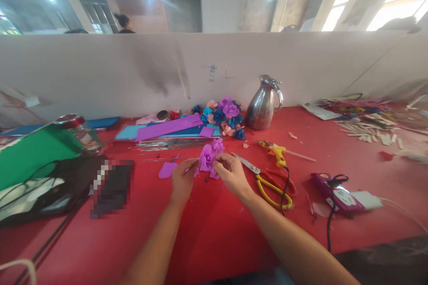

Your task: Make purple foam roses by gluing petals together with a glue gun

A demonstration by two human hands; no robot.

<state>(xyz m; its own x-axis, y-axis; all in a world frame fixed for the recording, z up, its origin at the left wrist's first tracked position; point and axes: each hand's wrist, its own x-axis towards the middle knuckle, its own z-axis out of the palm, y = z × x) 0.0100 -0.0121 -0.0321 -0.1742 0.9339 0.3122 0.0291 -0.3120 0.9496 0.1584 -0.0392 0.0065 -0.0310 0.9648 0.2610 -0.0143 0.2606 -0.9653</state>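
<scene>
Both my hands meet over the red table (214,227), pinching a purple foam flower (207,156) between them. My left hand (183,179) grips its lower left side with curled fingers. My right hand (230,172) pinches the flower's right edge. A loose purple petal piece (166,170) lies just left of my left hand. Yellow-handled scissors (267,181) lie to the right of my right hand, and a yellow glue gun (276,151) rests beyond them.
Finished foam flowers (224,115), purple and blue foam sheets (170,128) and a steel jug (262,103) stand by the white partition. A purple device (336,192) with cables lies right; a black bag (63,187) and green sheet lie left. Wooden sticks (364,125) sit far right.
</scene>
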